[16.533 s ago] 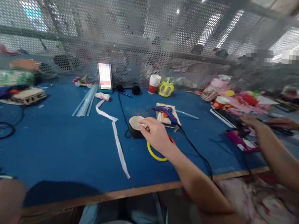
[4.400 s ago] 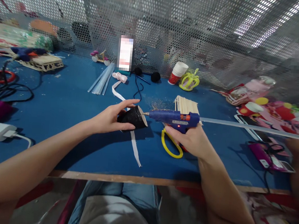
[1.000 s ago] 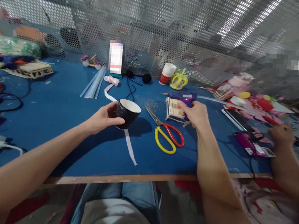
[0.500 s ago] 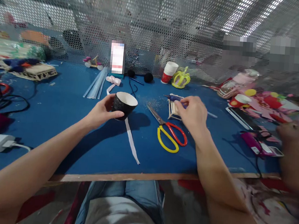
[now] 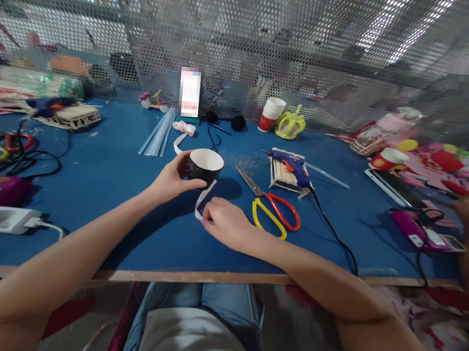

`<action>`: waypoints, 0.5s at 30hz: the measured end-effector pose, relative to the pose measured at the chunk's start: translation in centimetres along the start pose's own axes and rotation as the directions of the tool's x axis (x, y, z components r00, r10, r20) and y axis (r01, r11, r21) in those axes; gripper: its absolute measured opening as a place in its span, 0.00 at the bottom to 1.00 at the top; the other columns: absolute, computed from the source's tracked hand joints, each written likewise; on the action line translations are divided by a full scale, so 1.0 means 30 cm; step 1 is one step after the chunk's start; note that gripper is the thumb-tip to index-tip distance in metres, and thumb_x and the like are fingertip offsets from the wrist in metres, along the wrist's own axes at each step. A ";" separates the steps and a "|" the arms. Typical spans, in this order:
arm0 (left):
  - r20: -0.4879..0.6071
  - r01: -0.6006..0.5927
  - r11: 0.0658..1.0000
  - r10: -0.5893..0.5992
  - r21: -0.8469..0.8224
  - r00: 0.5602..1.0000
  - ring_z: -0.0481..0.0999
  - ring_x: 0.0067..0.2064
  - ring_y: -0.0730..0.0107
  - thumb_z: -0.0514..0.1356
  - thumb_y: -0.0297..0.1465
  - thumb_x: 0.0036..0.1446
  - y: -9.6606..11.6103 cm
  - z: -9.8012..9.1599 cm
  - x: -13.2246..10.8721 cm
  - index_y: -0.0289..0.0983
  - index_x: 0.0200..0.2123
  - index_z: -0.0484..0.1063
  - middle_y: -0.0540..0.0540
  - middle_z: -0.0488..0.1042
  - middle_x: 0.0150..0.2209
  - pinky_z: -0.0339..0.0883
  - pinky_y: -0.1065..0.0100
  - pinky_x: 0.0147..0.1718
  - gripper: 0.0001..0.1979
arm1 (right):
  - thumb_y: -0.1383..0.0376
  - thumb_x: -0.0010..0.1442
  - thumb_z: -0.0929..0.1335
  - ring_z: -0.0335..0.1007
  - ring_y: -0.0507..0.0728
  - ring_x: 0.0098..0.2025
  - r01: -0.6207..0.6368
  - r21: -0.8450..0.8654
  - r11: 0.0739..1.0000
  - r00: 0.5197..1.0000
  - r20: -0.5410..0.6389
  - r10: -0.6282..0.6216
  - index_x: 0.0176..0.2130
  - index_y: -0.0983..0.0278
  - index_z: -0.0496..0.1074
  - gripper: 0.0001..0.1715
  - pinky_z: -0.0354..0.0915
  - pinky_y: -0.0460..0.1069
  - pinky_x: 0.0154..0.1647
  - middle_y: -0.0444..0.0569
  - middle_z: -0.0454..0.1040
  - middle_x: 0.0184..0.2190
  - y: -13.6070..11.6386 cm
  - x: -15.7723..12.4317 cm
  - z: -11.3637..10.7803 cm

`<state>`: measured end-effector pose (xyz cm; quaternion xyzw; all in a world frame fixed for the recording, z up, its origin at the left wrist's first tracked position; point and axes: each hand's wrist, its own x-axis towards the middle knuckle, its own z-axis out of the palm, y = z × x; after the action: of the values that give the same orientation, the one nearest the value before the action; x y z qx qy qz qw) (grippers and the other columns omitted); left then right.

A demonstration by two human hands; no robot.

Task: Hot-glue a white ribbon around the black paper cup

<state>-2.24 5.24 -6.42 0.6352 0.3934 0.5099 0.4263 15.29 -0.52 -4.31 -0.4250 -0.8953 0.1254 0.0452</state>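
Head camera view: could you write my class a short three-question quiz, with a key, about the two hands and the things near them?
1. True or false: the black cup in the left hand has its opening facing down.
2. What does the right hand hold?
A) a glue gun
B) a white ribbon
C) a paper cup
3. Complete: the scissors beside the right hand have one yellow handle and one ___ handle.

Key: 1. False; it faces up. 2. B. 3. Red.

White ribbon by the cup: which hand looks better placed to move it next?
The right hand, I'd judge: it appears to pinch the white ribbon, whereas the left hand is gripping the black cup.
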 end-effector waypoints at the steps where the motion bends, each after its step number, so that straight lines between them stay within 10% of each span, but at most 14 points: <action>1: 0.020 -0.007 1.000 0.007 0.003 1.000 0.70 0.49 0.57 0.70 0.33 0.35 -0.002 0.012 0.000 0.35 0.50 0.60 0.39 0.69 0.48 0.66 0.57 0.48 0.37 | 0.68 0.57 0.63 0.67 0.55 0.37 0.037 0.016 0.999 0.999 0.000 -0.037 0.31 0.67 0.69 0.06 0.58 0.48 0.34 0.51 0.72 0.33 -0.002 -0.010 -0.008; 9: 0.158 -0.104 0.994 0.096 0.044 0.983 0.66 0.54 0.57 0.68 0.34 0.39 -0.009 0.084 -0.003 0.36 0.53 0.56 0.39 0.66 0.52 0.61 0.57 0.53 0.38 | 0.68 0.58 0.63 0.68 0.50 0.31 0.354 0.340 0.871 0.900 0.129 -0.416 0.32 0.65 0.69 0.05 0.58 0.44 0.32 0.45 0.74 0.30 -0.015 -0.090 -0.106; 15: 0.191 -0.104 0.942 0.044 0.318 0.981 0.65 0.54 0.55 0.66 0.39 0.41 -0.026 0.087 -0.029 0.38 0.56 0.54 0.39 0.65 0.54 0.61 0.56 0.52 0.40 | 0.68 0.60 0.62 0.70 0.52 0.37 0.306 0.321 0.896 0.945 0.007 -0.326 0.38 0.66 0.72 0.10 0.60 0.45 0.37 0.47 0.75 0.36 0.003 -0.083 -0.093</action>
<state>0.12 4.32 -7.73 0.7552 0.4076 0.3934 0.3298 17.45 -1.87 -1.58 -0.2573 -0.9217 0.2707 0.1050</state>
